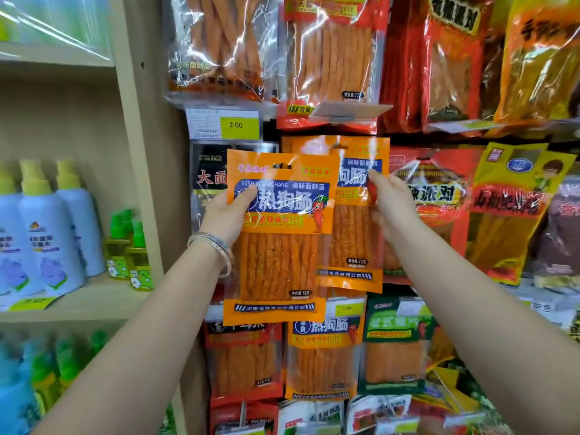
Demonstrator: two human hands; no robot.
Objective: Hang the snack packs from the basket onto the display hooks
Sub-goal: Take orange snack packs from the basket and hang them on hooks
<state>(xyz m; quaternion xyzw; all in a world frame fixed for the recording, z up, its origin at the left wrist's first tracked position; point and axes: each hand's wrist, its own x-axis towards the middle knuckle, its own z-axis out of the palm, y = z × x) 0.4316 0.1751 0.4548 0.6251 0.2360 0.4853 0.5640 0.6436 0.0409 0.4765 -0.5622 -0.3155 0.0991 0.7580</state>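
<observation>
Head view: left hand (230, 215) grips an orange snack pack (279, 246) at its left edge, thumb on the printed front, fingers behind. The pack is held in front of the display wall, mid-frame, long axis vertical and almost upright, hang slot (282, 166) at the top, front facing the camera. It has an orange header, a blue band with white characters, a red chilli cartoon, a clear window showing orange-red sticks, and an orange bottom strip. Right hand (394, 202) pinches the right edge of a second identical pack (357, 233), just behind and partly overlapped by the first, also vertical; cannot tell if it sits on a hook. A silver bracelet (216, 249) is on the left wrist. A yellow price tag (240, 124) is above, spray bottles (47, 233) on the wooden shelf (103, 296) to the left.
</observation>
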